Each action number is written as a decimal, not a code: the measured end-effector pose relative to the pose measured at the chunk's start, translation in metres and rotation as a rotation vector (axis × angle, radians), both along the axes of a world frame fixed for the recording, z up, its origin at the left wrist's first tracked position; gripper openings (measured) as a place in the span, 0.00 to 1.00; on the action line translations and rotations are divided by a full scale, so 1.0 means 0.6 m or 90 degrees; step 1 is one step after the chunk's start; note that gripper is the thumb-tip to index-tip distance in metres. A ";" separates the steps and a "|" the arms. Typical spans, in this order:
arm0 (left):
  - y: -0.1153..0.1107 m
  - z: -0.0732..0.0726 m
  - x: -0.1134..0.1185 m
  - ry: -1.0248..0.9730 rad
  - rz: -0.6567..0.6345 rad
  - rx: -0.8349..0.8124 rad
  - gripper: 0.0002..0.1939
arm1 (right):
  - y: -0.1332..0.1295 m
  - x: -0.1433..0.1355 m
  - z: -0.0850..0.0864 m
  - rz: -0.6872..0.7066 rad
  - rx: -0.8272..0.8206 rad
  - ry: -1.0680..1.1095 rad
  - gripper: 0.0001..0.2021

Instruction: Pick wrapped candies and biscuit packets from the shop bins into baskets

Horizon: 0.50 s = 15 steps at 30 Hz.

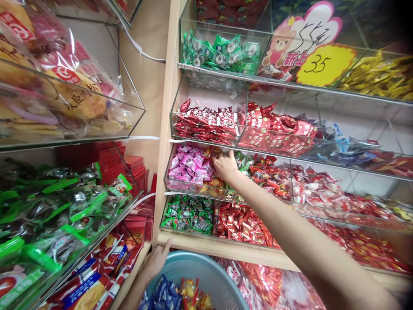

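Observation:
My right hand (225,165) reaches into a shelf compartment of gold-orange wrapped candies (213,189). Its fingers are curled, and the fingertips are hidden, so whatever they hold does not show. Pink wrapped candies (189,165) lie just left of it, green-and-white ones (244,161) just right. Low down, my left hand (158,258) is at the left rim of a blue-green plastic basket (222,275), thumb stretched out and other fingers mostly hidden as it grips there. Inside the basket are blue-wrapped candies (166,292) and gold-red ones (190,292).
Clear-fronted shelves hold red packets (206,122), green candies (187,215) and red candies (241,221). Handwritten price signs (325,64) hang upper right. A left-hand shelf with bagged pastries (77,90) and green-edged packs (71,206) juts close. A wooden post (166,107) divides the shelving.

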<state>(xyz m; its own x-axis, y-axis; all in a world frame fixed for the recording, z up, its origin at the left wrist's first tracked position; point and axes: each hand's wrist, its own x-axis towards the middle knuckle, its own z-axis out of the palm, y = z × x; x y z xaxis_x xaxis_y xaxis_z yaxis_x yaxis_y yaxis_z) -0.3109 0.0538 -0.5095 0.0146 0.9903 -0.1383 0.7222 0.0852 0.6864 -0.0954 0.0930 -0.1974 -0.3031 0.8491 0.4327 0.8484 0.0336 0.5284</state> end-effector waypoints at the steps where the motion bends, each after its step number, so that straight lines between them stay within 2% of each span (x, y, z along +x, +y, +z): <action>1: -0.001 0.001 0.000 0.003 -0.002 0.002 0.38 | 0.001 -0.001 -0.002 -0.008 0.006 0.000 0.18; 4: -0.001 0.004 0.000 0.007 -0.004 0.010 0.37 | 0.006 -0.001 -0.005 -0.016 0.008 0.002 0.22; 10: -0.002 0.003 -0.001 0.001 -0.004 0.009 0.37 | 0.011 0.003 0.003 -0.003 -0.017 -0.008 0.18; 15: -0.009 0.009 0.005 0.017 -0.017 0.035 0.36 | 0.014 0.001 -0.003 0.005 -0.003 0.003 0.29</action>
